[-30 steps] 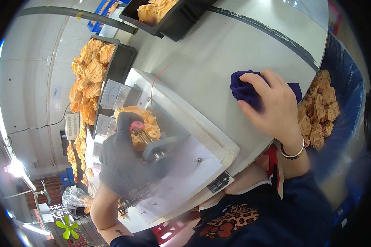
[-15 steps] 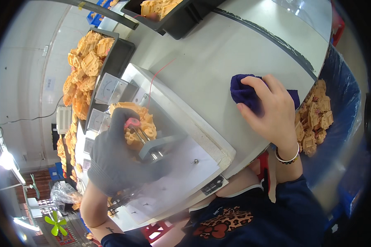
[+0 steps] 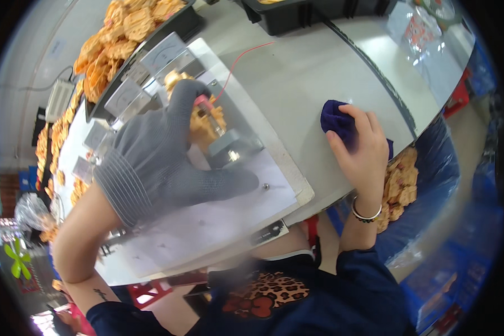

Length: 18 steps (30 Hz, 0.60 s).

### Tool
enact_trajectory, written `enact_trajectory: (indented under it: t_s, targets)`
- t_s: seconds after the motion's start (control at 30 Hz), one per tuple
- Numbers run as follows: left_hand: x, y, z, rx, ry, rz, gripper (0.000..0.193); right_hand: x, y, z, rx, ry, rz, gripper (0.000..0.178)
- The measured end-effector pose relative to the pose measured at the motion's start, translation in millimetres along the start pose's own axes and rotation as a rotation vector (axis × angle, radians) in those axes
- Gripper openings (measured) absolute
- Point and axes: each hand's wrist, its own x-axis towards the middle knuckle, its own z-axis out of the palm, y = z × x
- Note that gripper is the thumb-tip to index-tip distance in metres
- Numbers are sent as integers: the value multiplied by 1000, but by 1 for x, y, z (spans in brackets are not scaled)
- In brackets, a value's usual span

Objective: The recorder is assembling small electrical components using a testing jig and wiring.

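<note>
My left hand, in a grey knit glove, reaches over a white test box with a metal clamp fixture. Its fingers hook over the clamp's red-tipped lever, while the thumb stretches out towards the box's front edge. Under the lever an orange plastic part sits in the fixture, partly covered by the glove. My bare right hand rests on the table to the right, its fingers closed round a bunched dark purple cloth. A red wire curves out from the fixture.
Orange parts heap over a black bin at the back left, beside small dial meters. Another black bin stands at the back. At the right, a blue plastic-lined container holds more orange parts. Clear plastic bag, far right.
My view has shifted, so the table and box sit differently in it. The left glove stays at the clamp lever and shows more sharply. My right hand still holds the cloth.
</note>
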Motion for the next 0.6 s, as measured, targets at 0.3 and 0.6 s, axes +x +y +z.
enact_trajectory:
  t_s: [0.3,0.6]
  targets:
    - [-108,-36,-1,-99,474,329,84,-7,-4,1,-193,-18,-75,49]
    - [-186,-62,69,-212,544,342,60,-26,-5,-13,517,267,-128,44]
